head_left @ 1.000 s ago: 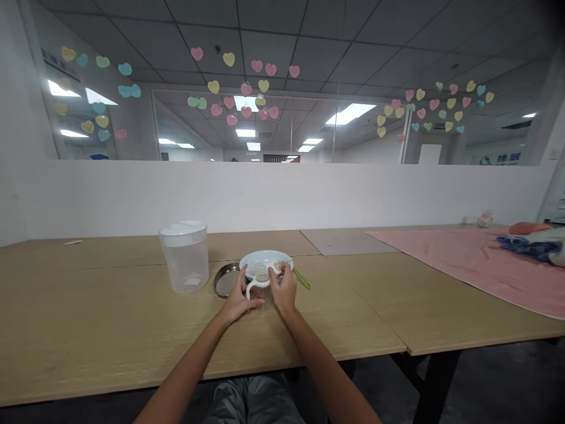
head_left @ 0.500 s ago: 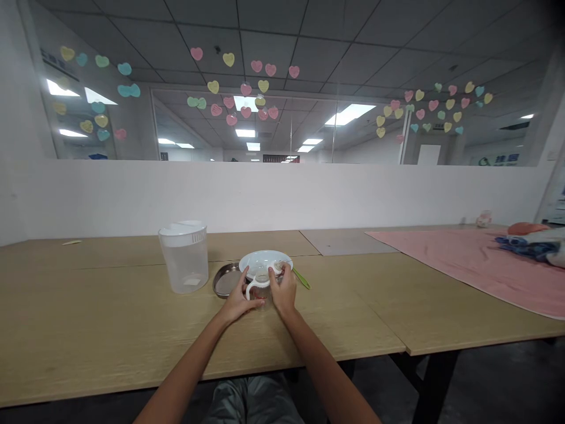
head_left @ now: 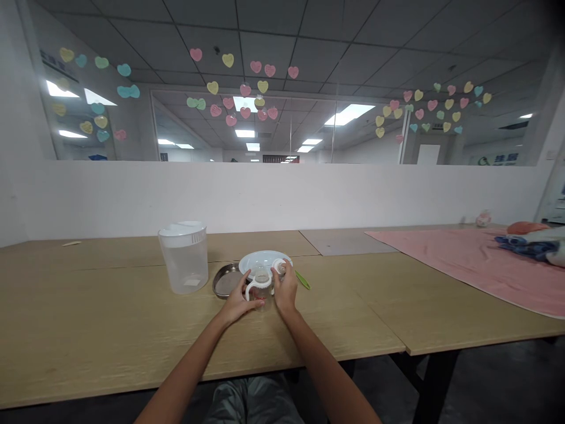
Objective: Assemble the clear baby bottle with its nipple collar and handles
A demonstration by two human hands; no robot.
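Fingers wrapped round its left side, my left hand (head_left: 238,303) holds a clear baby bottle (head_left: 262,299) with white handles upright at the table's front half. The bottle's mouth is uncovered. My right hand (head_left: 286,288) grips a white ring-shaped bottle top (head_left: 279,266) with a clear teat, above and right of the bottle. Just behind both hands stands a white bowl (head_left: 251,259). A round metal dish (head_left: 226,280) lies left of the bottle, partly hidden by my left hand. Right of the bowl a green handle (head_left: 303,280) sticks out; its other end is hidden.
A tall translucent plastic bucket (head_left: 185,259) stands on the wooden table (head_left: 110,318) at left. A grey mat (head_left: 348,241) lies at the back. To the right, a pink cloth (head_left: 463,259) bears bundled fabric (head_left: 529,241). A white wall (head_left: 265,194) rises behind the table.
The bottle top in my right hand has tilted and moved slightly, away from the bottle's mouth, so its ring shows more. My left hand keeps hold of the bottle in the same place.
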